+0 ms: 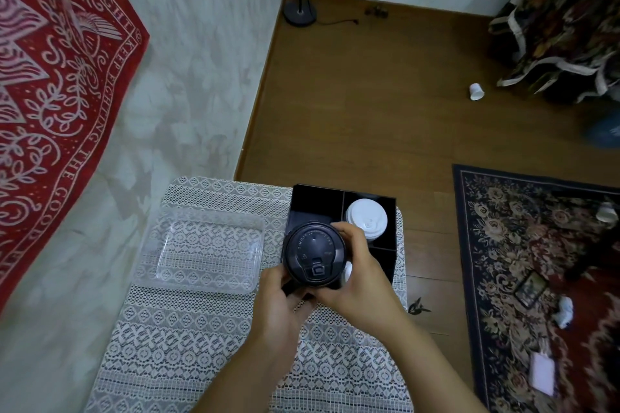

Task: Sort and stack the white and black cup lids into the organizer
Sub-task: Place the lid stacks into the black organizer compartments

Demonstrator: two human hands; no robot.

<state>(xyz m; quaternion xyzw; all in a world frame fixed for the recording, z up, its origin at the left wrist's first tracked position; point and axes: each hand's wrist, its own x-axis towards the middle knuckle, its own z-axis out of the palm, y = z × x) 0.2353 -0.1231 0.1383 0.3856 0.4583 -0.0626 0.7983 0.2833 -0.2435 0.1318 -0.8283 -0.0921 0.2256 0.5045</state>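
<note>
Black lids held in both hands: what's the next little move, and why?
Probably lower the black lids down into the left compartment of the organizer: the left hand and right hand hold them over it, and the white lids already occupy the far right one.

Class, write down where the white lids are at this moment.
In the head view, the white lids sit in the far right compartment of the black organizer, just beyond the right hand and right of the black lids it grips.
</note>
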